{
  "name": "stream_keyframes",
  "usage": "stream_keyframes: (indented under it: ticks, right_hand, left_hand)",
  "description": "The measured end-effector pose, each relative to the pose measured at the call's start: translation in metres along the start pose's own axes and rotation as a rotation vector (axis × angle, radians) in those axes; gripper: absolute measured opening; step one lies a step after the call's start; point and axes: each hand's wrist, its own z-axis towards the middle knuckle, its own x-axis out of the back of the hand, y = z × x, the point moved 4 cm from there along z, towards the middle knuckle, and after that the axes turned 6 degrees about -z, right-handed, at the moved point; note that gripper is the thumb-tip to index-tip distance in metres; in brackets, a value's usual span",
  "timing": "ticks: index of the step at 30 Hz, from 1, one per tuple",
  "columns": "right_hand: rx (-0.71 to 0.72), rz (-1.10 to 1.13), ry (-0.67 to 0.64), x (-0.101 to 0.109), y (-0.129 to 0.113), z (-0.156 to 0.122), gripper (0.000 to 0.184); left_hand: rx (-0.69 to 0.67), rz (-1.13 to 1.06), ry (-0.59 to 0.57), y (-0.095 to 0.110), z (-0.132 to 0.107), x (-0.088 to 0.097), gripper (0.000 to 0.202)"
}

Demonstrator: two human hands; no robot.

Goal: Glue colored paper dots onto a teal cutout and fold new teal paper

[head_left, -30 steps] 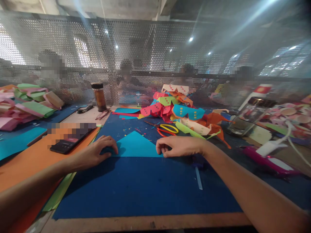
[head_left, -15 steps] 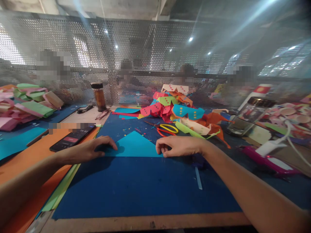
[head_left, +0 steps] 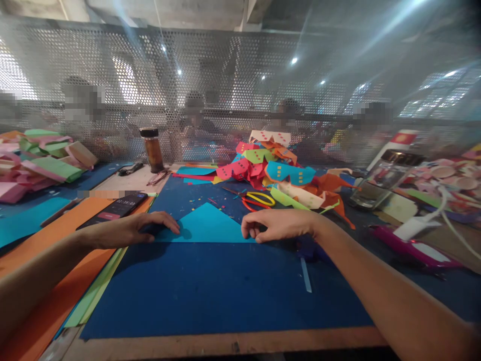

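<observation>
A sheet of blue paper, folded into a wide triangle, lies on the dark blue work mat with its point facing away from me. On its left side rests my left hand, palm down, the fingers stretched over the paper and the thumb apart. At the right corner, my right hand has its fingers curled together on the paper. Scissors with yellow and red handles lie just beyond my right hand, near small paper scraps. A light blue strip lies on the mat below my right wrist.
Folded paper shapes are heaped behind the scissors. To the left are a phone, orange sheets and a dark-lidded jar. A glass bottle and a magenta device stand right. People sit behind the perforated screen.
My left hand has shifted very slightly to the left along the paper. My right hand and the paper are almost unmoved.
</observation>
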Motion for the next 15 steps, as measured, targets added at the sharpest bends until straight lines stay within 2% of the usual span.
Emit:
stream_keyframes:
  ticks: [7, 15]
  right_hand:
    - [0.026, -0.018, -0.017, 0.002, 0.0, -0.003, 0.032]
    - [0.049, -0.035, -0.029, 0.003, -0.002, -0.006, 0.04]
  left_hand:
    - [-0.006, 0.007, -0.054, 0.004, -0.001, 0.001, 0.039]
    - [0.01, 0.054, -0.039, 0.013, -0.003, 0.001, 0.041]
